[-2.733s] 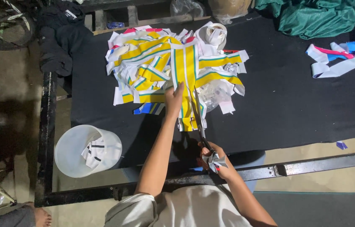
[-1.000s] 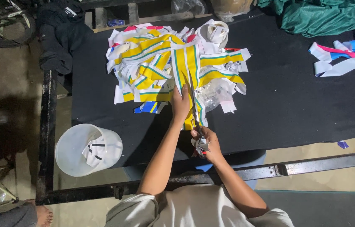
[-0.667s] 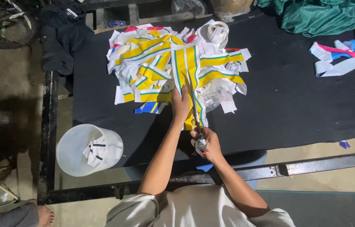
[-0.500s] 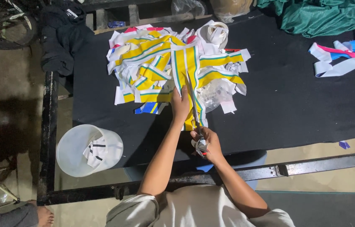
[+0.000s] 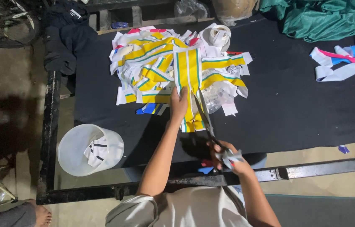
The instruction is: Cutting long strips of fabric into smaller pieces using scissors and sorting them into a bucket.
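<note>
A heap of yellow, white and green striped fabric strips (image 5: 160,67) lies on a black cloth-covered table (image 5: 295,109). One long yellow-and-white striped piece (image 5: 188,69) runs toward me on top of the heap. My left hand (image 5: 178,103) presses flat on its near end. My right hand (image 5: 227,157) grips the handles of long scissors (image 5: 204,117), whose blades lie partly open along the right edge of that striped piece.
A white plastic bucket (image 5: 76,157) with a fabric scrap inside stands at the lower left, beside the black metal table frame (image 5: 49,138). Green cloth (image 5: 320,19) and pink, blue and white strips (image 5: 339,63) lie at the far right. Dark clothing (image 5: 66,40) hangs at the far-left corner.
My right hand has drawn back toward me with the scissors, and the blades now point up along the striped piece. My left hand stays pressed on the fabric.
</note>
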